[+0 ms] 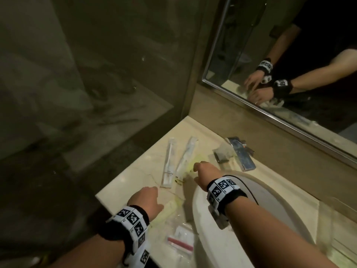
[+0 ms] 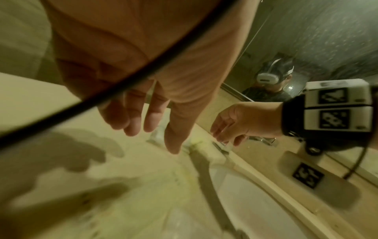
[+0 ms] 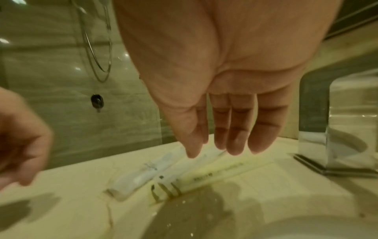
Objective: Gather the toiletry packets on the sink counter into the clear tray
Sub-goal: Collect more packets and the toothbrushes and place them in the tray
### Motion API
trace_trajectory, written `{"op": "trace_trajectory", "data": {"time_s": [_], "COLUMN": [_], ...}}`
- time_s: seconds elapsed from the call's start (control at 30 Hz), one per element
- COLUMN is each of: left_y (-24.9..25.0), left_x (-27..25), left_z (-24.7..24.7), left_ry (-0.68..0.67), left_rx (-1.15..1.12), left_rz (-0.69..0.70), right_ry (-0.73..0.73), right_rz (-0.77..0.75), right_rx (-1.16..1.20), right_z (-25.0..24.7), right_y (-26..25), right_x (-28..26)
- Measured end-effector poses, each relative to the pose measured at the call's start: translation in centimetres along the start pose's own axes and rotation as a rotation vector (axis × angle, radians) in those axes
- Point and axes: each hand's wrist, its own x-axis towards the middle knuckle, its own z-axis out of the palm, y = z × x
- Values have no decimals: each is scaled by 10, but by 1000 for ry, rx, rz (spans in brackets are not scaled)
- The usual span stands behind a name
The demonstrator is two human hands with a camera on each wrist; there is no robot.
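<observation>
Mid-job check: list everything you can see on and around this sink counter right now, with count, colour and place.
long toothbrush packets: two, white, side by side on the counter, far left of the basin
yellow-green comb packet: one, beside the toothbrush packets, under the right hand
pale yellow packet: one, by the left hand
small packet with red strip: one, clear, near counter edge
flat grey packet: one, by the tap
tap: one, chrome, behind the basin
basin: one, white, right
counter: cream stone
mirror: one, back wall
clear tray: not made out
left hand: open, empty
right hand: open, empty
</observation>
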Motion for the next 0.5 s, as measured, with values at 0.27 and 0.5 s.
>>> {"op": "trace_trajectory", "data": {"time_s": [0.27,0.5], "left_y": [-28,-30], "left_x": [0,4], "left_z": [29,38], "left_ry": [-151,-158], "left_rx": [89,127], "left_rz": [9,61], "right_ry": [-107,-86], "right_rz": [11,37], "right_rx": [-131,-175], "right_z": [21,25], "right_y": [-5,-5], "right_x": [53,66]}}
